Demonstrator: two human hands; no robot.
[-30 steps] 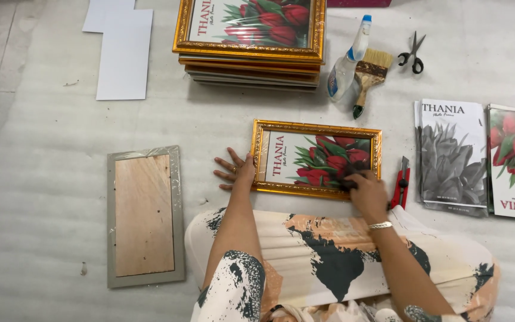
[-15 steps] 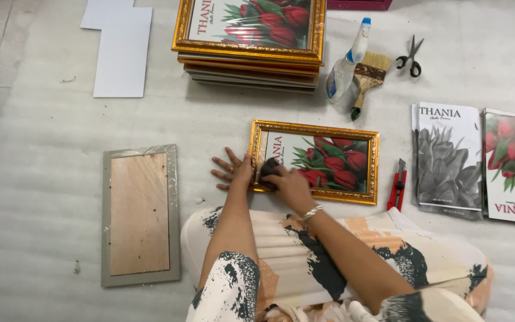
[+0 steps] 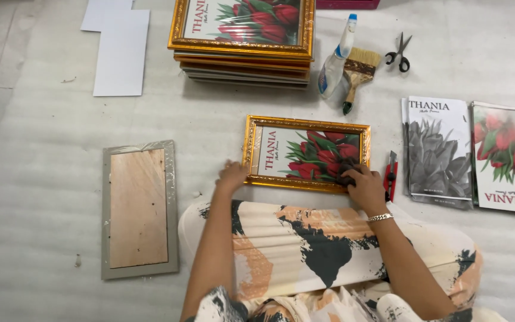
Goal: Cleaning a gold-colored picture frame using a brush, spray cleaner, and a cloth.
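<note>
Kneeling over a gold picture frame [image 3: 307, 154] holding a red tulip print, a person steadies its left edge with the flat, open left hand [image 3: 232, 176], while the right hand [image 3: 365, 186] presses a small dark pad on the lower right corner, fingers curled over it; pressing hard could, I judge, slide the frame or smear the glass. Just right lies a red utility knife [image 3: 391, 176], near enough to nick the wrist; beyond, on pale ribbed foam sheeting, sit a backing board [image 3: 140, 209], loose prints [image 3: 471, 153], a frame stack [image 3: 244, 37], spray bottle [image 3: 337, 59], brush [image 3: 358, 74] and scissors [image 3: 399, 53].

- Stacked gold frames [image 3: 242, 42], far: top cut off by edge.
- Right hand [image 3: 366, 188]: fingertips cover dark item, kind indeterminate.
- White sheets [image 3: 117, 45], far left: partly cropped.
</note>
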